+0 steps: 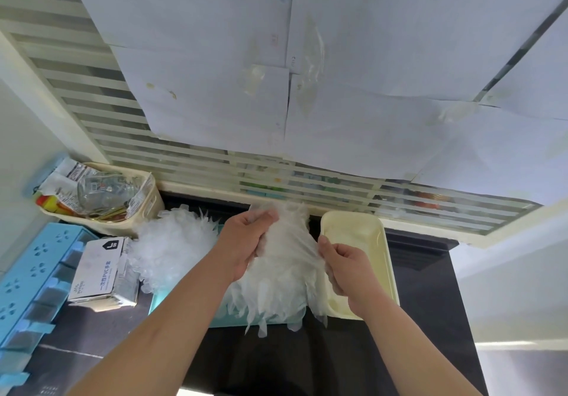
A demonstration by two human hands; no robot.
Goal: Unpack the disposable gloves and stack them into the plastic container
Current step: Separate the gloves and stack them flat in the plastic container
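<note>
A thick bunch of clear disposable gloves hangs between my two hands above the dark counter, its fingers drooping toward me. My left hand grips the bunch at its upper left. My right hand pinches its right edge. A second loose heap of gloves lies to the left. Both lie over a light blue tray, mostly hidden beneath them. A cream plastic container sits just right of the bunch, partly behind my right hand. The opened white glove box stands further left.
A cream basket holding packets and a glass jar sits at the back left. A light blue compartment rack runs along the left edge. A slatted window frame with paper sheets rises behind the dark counter.
</note>
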